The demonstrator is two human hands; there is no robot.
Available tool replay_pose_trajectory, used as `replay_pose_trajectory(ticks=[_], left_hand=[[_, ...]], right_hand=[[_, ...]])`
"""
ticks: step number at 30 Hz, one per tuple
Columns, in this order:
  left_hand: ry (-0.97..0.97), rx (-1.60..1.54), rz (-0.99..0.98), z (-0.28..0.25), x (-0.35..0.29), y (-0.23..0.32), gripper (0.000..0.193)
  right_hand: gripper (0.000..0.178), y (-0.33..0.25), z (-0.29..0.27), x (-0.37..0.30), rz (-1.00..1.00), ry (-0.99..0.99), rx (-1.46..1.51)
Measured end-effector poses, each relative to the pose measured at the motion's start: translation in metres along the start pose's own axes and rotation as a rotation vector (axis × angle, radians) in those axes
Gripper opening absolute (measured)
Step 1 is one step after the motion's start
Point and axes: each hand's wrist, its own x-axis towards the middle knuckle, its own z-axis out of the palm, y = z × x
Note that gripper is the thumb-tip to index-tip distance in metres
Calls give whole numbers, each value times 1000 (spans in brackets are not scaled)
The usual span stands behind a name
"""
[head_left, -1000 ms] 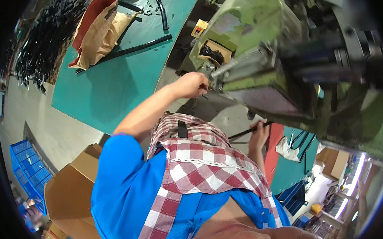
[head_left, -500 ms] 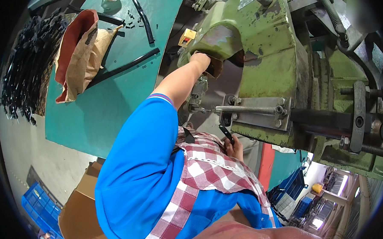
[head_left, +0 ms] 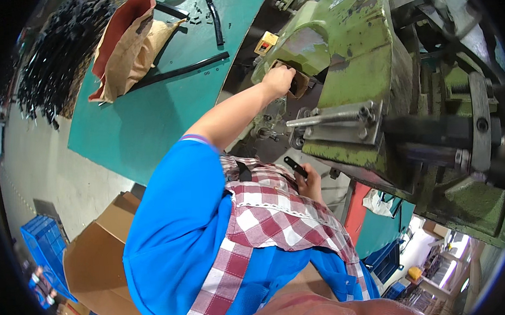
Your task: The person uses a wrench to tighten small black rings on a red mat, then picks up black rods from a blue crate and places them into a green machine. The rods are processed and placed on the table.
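My left hand (head_left: 279,81) reaches over a small brown cardboard box (head_left: 301,86) beside the green machine (head_left: 355,66). Its fingers curl down at the box opening, and what they grip is hidden. Closer to my body, my right hand (head_left: 310,183) is closed around a short, flat black part with holes (head_left: 295,166), whose far end sticks out past the fingers. A threaded rod with a spring (head_left: 332,118) sits on a metal bracket of the machine, just beyond the right hand.
On the green table (head_left: 130,137) at left lie an open paper sack (head_left: 130,56), a long black strip (head_left: 181,75) and small black bits. A bundle of black strips (head_left: 54,59) is farther left. A large cardboard box (head_left: 99,254) and blue crates (head_left: 45,240) stand below.
My left hand has drawn up slightly from the small box, showing more of it. The right hand has lifted the black part a little. The whole view has shifted with my head.
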Motion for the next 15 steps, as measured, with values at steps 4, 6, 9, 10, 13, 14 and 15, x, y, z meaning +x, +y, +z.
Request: replay_pose_trajectory(ticks=[4, 6, 9, 10, 13, 14, 15], left_hand=[[-93, -479, 8, -26, -72, 24, 15], [-165, -601, 51, -39, -107, 24, 16], [-241, -684, -227, -72, -133, 58, 13], [-233, -581, -160, -69, -135, 57, 11], [-146, -446, 75, -63, -135, 59, 8], [-164, -446, 47, -63, -137, 61, 8], [-186, -449, 25, -70, -136, 66, 9]], right_hand=[[11, 33, -5, 9, 47, -29, -113], [11, 35, -4, 21, 96, -79, -81], [12, 29, -2, 35, 76, -141, -37], [14, 28, -1, 41, 30, -149, -105], [41, 33, -8, 48, 58, -374, -173], [38, 32, -8, 48, 5, -367, -157], [35, 28, -8, 49, -45, -355, -142]])
